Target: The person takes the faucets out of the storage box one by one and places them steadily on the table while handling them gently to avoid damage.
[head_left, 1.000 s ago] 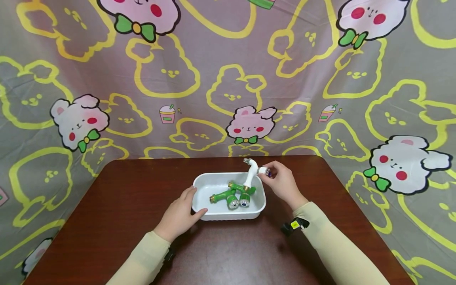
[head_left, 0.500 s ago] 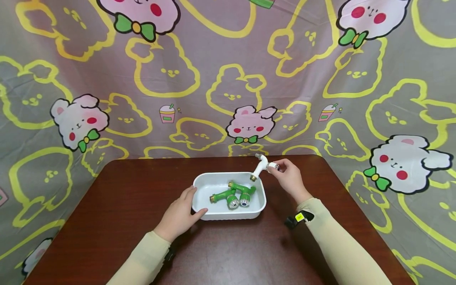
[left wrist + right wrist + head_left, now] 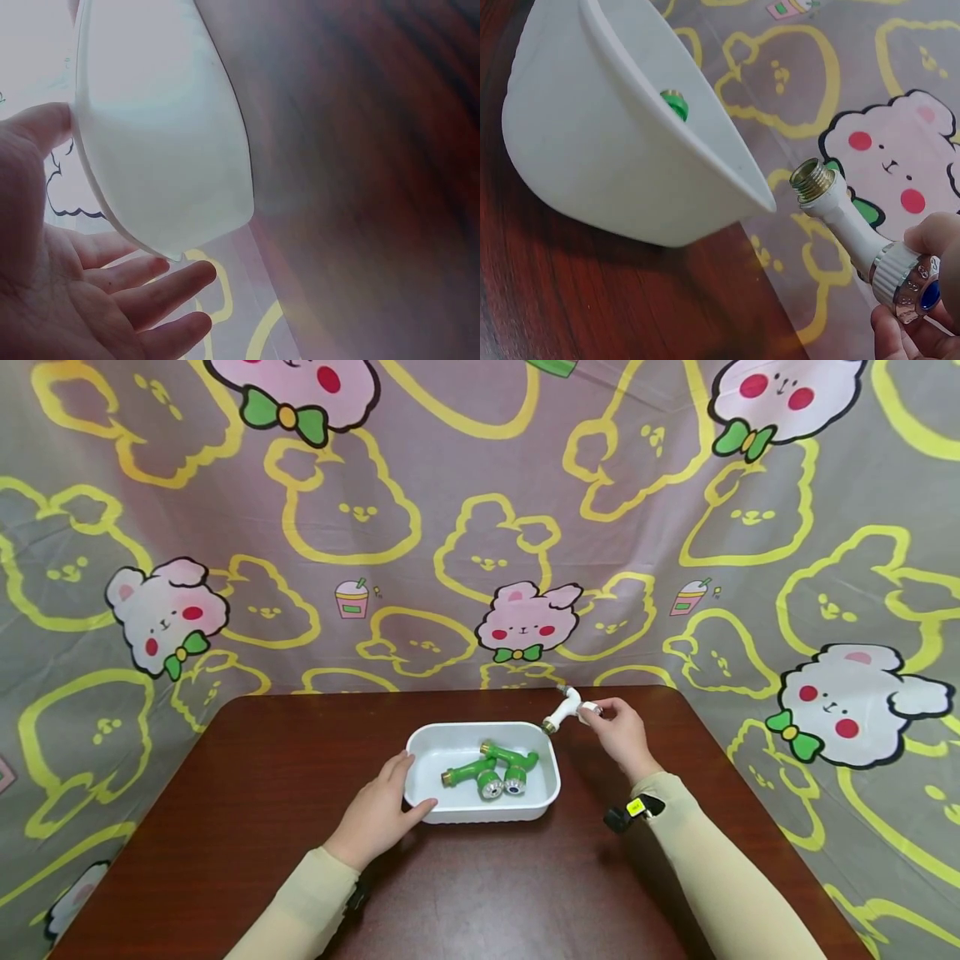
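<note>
Rightward and a little back, the white tap (image 3: 564, 712) has travelled from over the tray's back right corner to just beyond it, while the tray (image 3: 480, 816) and the left hand (image 3: 375, 814) have stayed put. Thumb and fingers of the right hand (image 3: 622, 735) pinch the tap by its knob; the right wrist view shows its brass threaded end pointing toward the tray's rim, with a gap between them. Spread wide, the left hand rests against the tray's left end, thumb at the front left corner, fingers loosely extended. Inside the tray, toward its right half, two green taps (image 3: 510, 758) lie touching, knobs facing the front wall.

Wood tabletop (image 3: 300, 760) stretches broadly from the tray's left wall to the left edge, and likewise on the right; a narrower strip separates the tray from the back edge, where a patterned curtain (image 3: 420, 527) rises. More room lies between the tray and the front of the tabletop.
</note>
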A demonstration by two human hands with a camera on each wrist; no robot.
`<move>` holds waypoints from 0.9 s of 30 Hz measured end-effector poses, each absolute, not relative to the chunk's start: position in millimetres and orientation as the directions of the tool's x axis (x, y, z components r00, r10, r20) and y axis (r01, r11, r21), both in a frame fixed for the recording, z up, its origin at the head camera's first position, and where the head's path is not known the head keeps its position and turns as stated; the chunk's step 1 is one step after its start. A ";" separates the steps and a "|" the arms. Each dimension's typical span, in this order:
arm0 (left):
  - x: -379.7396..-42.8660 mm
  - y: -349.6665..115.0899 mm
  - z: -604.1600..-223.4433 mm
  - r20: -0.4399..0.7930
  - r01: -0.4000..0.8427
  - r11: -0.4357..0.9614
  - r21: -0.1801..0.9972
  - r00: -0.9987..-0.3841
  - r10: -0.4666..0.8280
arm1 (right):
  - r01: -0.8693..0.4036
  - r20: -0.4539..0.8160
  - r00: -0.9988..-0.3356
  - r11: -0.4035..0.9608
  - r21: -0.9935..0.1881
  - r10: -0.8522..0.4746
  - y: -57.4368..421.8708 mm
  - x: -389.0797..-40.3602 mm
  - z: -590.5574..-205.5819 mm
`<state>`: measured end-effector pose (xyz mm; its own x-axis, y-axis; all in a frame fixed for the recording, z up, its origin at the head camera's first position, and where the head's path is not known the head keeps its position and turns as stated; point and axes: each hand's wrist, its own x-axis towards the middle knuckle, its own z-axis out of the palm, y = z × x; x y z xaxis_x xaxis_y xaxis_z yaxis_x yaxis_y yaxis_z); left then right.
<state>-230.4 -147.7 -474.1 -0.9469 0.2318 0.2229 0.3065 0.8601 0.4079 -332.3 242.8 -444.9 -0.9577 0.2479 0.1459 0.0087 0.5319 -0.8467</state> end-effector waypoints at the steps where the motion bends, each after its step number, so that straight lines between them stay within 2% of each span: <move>1: -230.4 -147.7 -474.0 0.222 0.306 0.860 0.408 -0.947 0.232 | 0.015 0.142 -0.957 0.531 -0.847 0.254 243.9 -333.0 -445.6; 18: -229.3 -146.8 -473.4 0.225 0.304 0.857 0.416 -0.948 0.227 | 0.088 0.111 -0.947 0.576 -0.813 0.302 257.6 -347.0 -463.6; 27: -229.0 -146.5 -472.4 0.220 0.297 0.857 0.420 -0.950 0.221 | 0.099 0.086 -0.957 0.592 -0.800 0.277 254.1 -346.7 -471.5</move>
<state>-229.0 -146.5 -472.4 -0.9501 0.2212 0.2201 0.2970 0.8575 0.4201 -346.7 254.1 -471.5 -0.9571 0.2767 0.0856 0.0994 0.5916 -0.8001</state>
